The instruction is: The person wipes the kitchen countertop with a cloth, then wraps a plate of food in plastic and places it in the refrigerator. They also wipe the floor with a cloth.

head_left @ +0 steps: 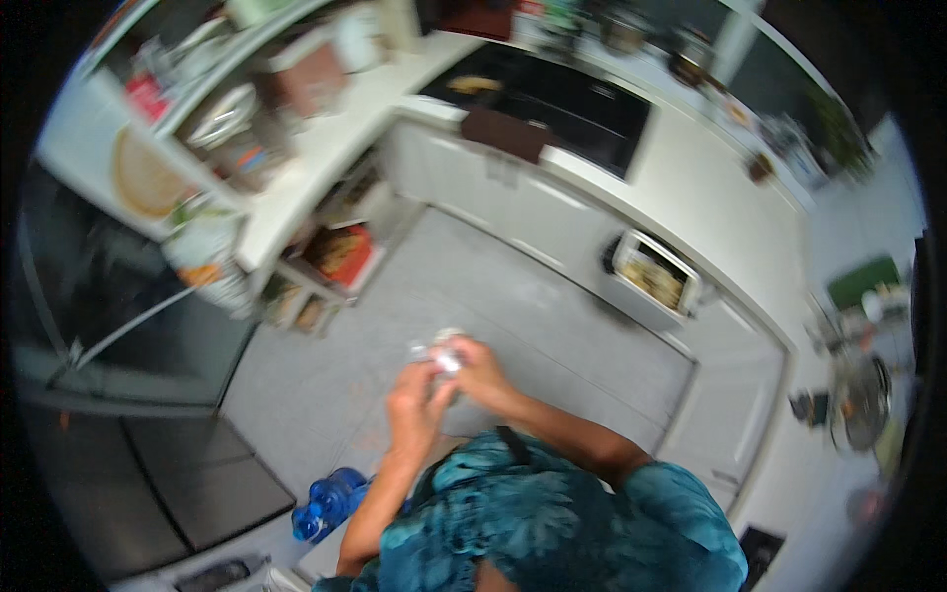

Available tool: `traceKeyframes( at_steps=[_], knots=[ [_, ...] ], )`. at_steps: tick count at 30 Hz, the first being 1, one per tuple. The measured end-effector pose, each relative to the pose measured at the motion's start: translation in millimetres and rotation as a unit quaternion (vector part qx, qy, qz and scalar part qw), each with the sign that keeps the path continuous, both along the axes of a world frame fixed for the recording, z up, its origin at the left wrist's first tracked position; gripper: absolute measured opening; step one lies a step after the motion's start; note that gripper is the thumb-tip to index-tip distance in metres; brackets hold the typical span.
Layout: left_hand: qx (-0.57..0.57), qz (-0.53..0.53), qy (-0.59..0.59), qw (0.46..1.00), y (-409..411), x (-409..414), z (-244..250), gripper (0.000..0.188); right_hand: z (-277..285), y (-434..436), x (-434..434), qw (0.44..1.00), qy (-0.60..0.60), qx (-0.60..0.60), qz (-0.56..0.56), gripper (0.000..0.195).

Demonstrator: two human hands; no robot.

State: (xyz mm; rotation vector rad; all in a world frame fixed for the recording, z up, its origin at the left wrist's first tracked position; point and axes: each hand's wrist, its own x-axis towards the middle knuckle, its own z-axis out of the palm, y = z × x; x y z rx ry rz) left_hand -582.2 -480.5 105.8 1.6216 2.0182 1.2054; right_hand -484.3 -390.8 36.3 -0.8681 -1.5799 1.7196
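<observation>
Both of my hands meet in front of my body, above the grey tiled floor (518, 325). Between the fingers sits a small, shiny, whitish thing (447, 360), perhaps clear plastic wrap; motion blur hides what it is. My left hand (411, 399) grips it from the lower left, thumb and fingers bent towards it. From the right, my right hand (477, 366) closes over its upper side. A pale bit (446, 335) shows just beyond the right fingertips, too blurred to name.
A white bin (645, 303) with pale scraps hangs on the cabinet front. The counter (710, 185) holds a black inset unit (570, 103) with a brown cloth (505, 135) over its edge. Open shelves hold a red-lined box (355, 255). Blue water bottles (336, 494) stand lower left.
</observation>
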Motion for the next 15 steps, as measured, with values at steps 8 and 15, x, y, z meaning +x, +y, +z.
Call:
traceKeyframes(
  at_steps=[8,15],
  knots=[
    [0.099,0.079,0.034,0.991,-37.1,-108.5,19.4,0.015,51.8,-34.5,-118.0,0.996,0.022,-0.08,0.04,0.018],
    [0.156,0.246,-0.02,0.957,-86.0,-206.4,17.5,0.012,69.5,-77.7,-225.1,0.983,0.056,0.045,0.167,0.015]
  ],
)
